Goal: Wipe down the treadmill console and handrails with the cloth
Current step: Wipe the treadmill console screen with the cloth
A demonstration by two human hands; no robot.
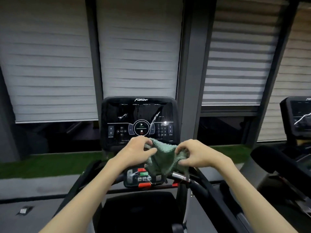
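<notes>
A green cloth [164,157] hangs bunched between both hands in front of the treadmill. My left hand [137,149] pinches its left upper corner. My right hand [193,153] grips its right edge with curled fingers. Behind the cloth stands the black console [139,118], its dark screen showing a play button and keypad. Below the cloth sits a small control panel [143,178] with red and green buttons. A metal-tipped handrail [180,176] pokes out under the cloth's lower right. The cloth hides part of the console's bottom edge.
Another treadmill console [297,115] and a padded black rail [276,162] stand at the right. Window blinds [138,56] cover the wall ahead, with a strip of green turf [50,163] below. The dark treadmill hood [139,207] lies between my forearms.
</notes>
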